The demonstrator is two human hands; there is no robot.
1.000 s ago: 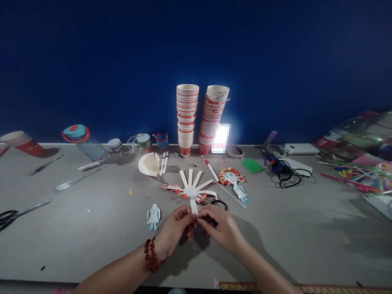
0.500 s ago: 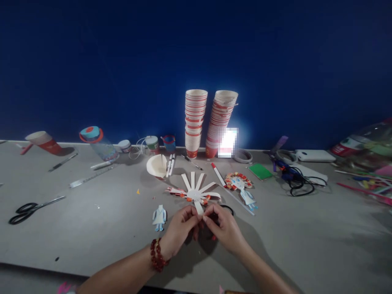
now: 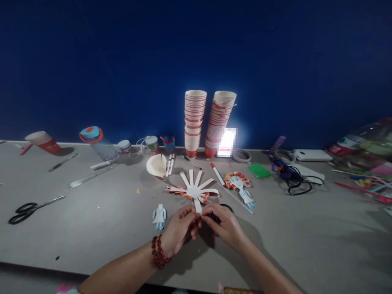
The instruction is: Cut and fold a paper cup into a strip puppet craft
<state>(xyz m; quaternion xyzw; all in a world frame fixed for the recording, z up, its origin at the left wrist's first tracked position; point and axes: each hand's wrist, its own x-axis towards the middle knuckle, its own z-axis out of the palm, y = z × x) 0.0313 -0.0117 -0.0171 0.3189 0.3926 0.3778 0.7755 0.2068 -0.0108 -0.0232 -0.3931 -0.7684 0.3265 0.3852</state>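
A paper cup cut into strips (image 3: 192,192) fans out above the table, its white round base in the middle. Some strips stand straight, while others are curled and show red and orange. Both my hands pinch the end of the strip closest to me. My left hand (image 3: 183,224), with a red bead bracelet at the wrist, grips from the left. From the right, my right hand (image 3: 223,222) holds the same strip end between thumb and finger. Left of my hands lies a paper doll body (image 3: 159,217). Dark scissor handles (image 3: 227,209) show partly behind my right hand.
Two tall stacks of paper cups (image 3: 194,122) stand by the blue wall. A finished-looking paper doll (image 3: 240,188), a red-capped marker (image 3: 217,173) and a cut cup (image 3: 156,166) lie around the strips. Scissors (image 3: 33,209) rest far left; a glue gun with cable (image 3: 290,175) is right.
The strip cup has shifted slightly up and left with the fingers' small movement at the strip's end. Both hands keep their pinch.
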